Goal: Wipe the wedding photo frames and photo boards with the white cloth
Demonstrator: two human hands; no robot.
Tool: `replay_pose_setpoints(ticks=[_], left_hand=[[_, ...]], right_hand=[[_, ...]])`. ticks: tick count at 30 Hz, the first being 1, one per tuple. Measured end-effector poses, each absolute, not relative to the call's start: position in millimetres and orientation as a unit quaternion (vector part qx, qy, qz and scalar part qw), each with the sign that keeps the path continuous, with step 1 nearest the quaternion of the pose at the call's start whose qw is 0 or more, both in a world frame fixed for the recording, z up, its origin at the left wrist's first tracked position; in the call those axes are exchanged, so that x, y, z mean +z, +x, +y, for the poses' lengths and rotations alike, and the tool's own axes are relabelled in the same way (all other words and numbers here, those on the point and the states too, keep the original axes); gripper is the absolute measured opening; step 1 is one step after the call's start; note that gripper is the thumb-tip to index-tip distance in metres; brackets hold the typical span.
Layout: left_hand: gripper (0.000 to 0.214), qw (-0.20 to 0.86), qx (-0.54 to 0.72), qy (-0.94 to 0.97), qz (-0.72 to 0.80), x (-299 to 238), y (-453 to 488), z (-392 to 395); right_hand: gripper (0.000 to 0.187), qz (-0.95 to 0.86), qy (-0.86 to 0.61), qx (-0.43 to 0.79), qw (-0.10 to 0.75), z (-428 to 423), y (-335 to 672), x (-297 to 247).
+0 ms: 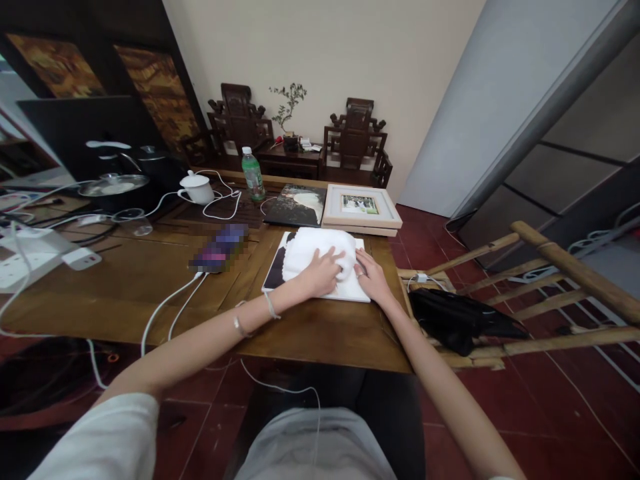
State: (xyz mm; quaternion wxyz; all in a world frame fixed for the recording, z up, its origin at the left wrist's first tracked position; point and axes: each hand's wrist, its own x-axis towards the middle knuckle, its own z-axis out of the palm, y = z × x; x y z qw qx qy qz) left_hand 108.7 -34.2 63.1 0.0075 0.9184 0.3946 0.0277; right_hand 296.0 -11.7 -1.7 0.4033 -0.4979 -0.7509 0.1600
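A white cloth point(305, 250) with a scalloped edge is spread over a flat photo panel point(276, 272) on the wooden table. My left hand point(326, 272) presses down on the cloth, its bent fingers gripping some of the fabric. At the panel's right side rests my right hand point(373, 275), fingers stretched out along the border beside the cloth and thumb apart. Most of the panel's picture is hidden under the cloth and my hands; dark and white areas show around them.
Behind the panel lie a dark photo print point(295, 205) and a framed photo point(363, 203). A charging phone point(220, 248), bottle point(253, 175), lidded cup point(197, 189) and clear plastic cup point(134, 222) stand leftward, among white cables. A wooden chair point(545, 267) holding a black bag point(453, 317) stands right.
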Motion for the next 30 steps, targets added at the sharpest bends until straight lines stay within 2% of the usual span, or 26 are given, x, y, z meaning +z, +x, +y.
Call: replay_pose_setpoints(ticks=[5,9,15,22,30], left_hand=[[0.039,0.034,0.020,0.934,0.356,64,93,-105],[0.046,0.060,0.029,0.944,0.323,67,81,-132],[0.032,0.062,0.014,0.919,0.389,82,80,-90],[0.036,0.018,0.036,0.915,0.401,69,109,-15],[0.034,-0.016,0.036,0.942,0.333,62,137,-47]], right_hand=[[0.044,-0.757,-0.493,0.162,0.398,-11,298,-3],[0.042,-0.756,-0.493,0.159,0.400,-11,299,-4],[0.041,-0.750,-0.500,0.158,0.402,-12,298,-2],[0.047,-0.696,-0.524,0.141,0.470,-17,297,6],[0.054,-0.690,-0.490,0.192,0.497,-25,293,15]])
